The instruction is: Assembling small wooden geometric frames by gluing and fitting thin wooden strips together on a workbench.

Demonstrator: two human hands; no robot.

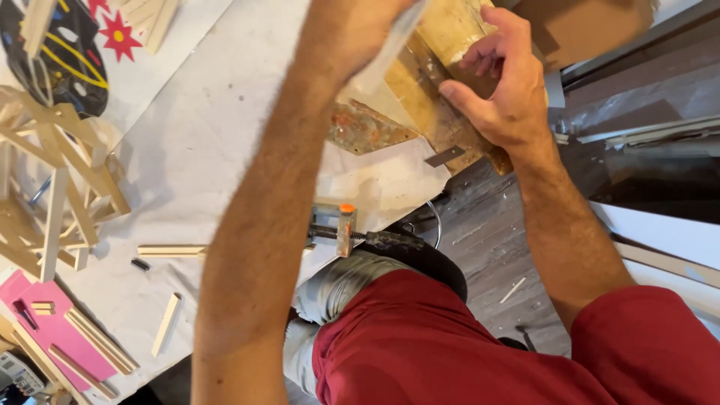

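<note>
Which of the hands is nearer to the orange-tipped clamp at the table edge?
Right, though neither touches it. The right hand presses a wooden block up and right of the clamp; the left hand is raised farther up, blurred.

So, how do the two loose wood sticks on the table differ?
The stick near the clamp lies level across the picture; the stick lower down lies slanted, nearly upright in the picture. The first has one end hidden behind the left forearm; the second shows whole. Both are pale, thin, and lie flat on the white table cover.
</note>
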